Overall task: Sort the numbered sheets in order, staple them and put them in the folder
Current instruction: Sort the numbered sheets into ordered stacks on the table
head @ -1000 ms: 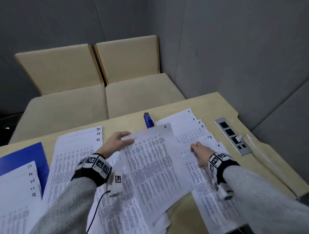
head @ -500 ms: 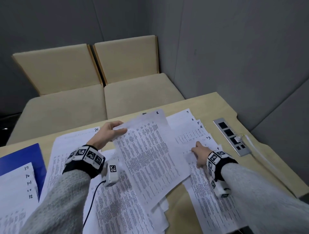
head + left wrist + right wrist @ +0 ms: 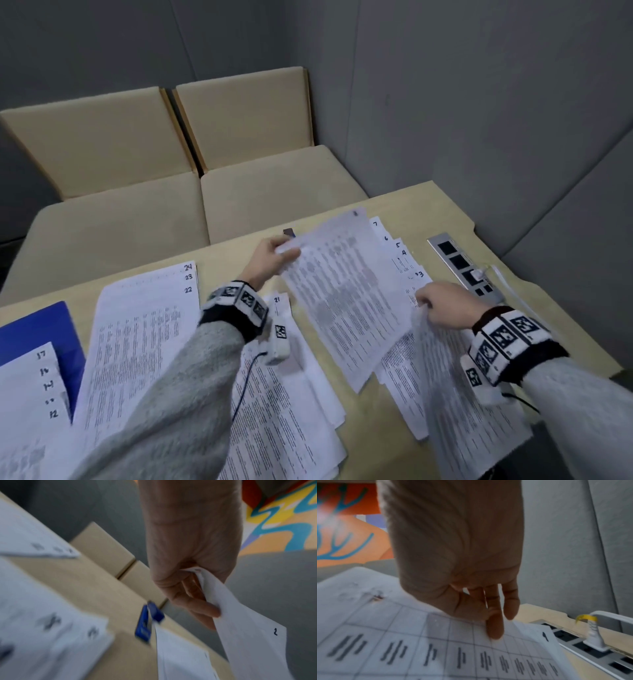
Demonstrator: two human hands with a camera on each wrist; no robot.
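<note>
My left hand [image 3: 286, 251] pinches the top left corner of the sheet numbered 2 [image 3: 346, 294] and holds it tilted above the table's middle. In the left wrist view the left hand [image 3: 205, 601] shows that grip, and sheet 2 [image 3: 248, 635] hangs below it. My right hand [image 3: 423, 301] grips the top edge of another printed sheet [image 3: 462, 394], lifted off the right pile. The right hand [image 3: 494, 626] holds that sheet [image 3: 436, 642]. Sheets 3 to 7 [image 3: 404, 255] lie fanned behind. The blue stapler [image 3: 147, 622] lies beyond sheet 2. The blue folder [image 3: 37, 329] lies far left.
A pile numbered 22 to 24 [image 3: 147, 308] lies left of centre, and a pile topped by 21 [image 3: 277, 394] lies under my left forearm. A fanned pile with 17 and 12 [image 3: 30, 387] overlaps the folder. A socket panel [image 3: 462, 267] sits at right. Beige seats [image 3: 239, 181] stand beyond the table.
My left hand carried sheet 2 up and to the right, over the fanned pile. My right hand went from resting on the right pile to lifting its front sheet.
</note>
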